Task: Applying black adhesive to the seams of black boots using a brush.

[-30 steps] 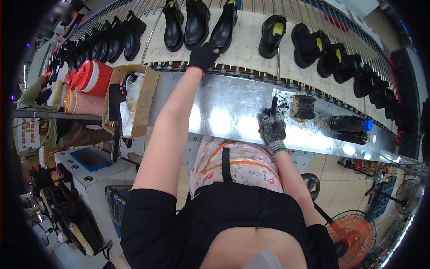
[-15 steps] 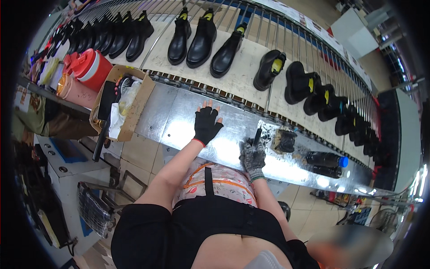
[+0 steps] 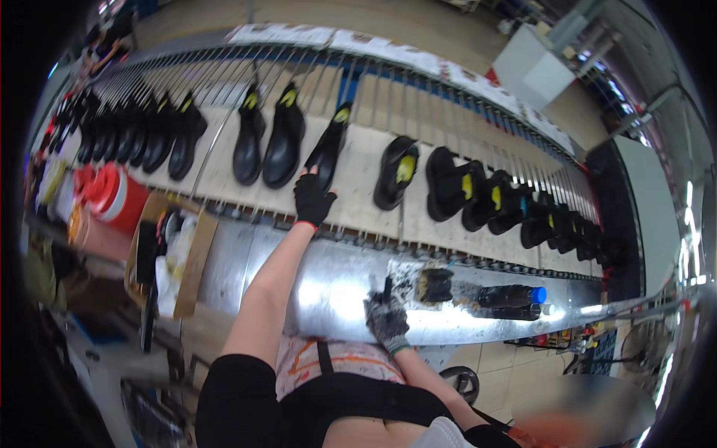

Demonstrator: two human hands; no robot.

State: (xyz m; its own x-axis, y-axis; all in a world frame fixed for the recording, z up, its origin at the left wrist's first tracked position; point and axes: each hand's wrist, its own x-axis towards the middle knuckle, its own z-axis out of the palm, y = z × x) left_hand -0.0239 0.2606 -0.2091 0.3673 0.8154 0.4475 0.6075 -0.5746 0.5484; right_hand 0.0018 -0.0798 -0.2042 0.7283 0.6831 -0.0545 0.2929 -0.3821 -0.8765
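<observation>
My left hand (image 3: 314,200), in a black fingerless glove with red trim, reaches over the rack with its fingers at the toe of a black ankle boot (image 3: 328,149). Thumb and fingers are apart; whether they press on the boot, I cannot tell. Low over the metal ledge (image 3: 321,291), my right hand (image 3: 388,321) wears a dark-stained grey knit glove. It is closed around a short black stick-like tool (image 3: 387,287), whose lower end is hidden in the fist. Beside it on the ledge sits a dark-stained brown block (image 3: 435,285), amid black smears.
Several black boots stand along the pale rack, such as a pair (image 3: 282,145) at the left and a lying boot (image 3: 396,173). Dark bottles (image 3: 508,296) lie at the ledge's right. A cardboard box (image 3: 193,272) and a red jug (image 3: 119,198) are at the left.
My left hand has left the metal ledge and moved forward to the boot's toe. My right hand keeps hold of the black tool. The whole view has shifted, showing more of the far side.
</observation>
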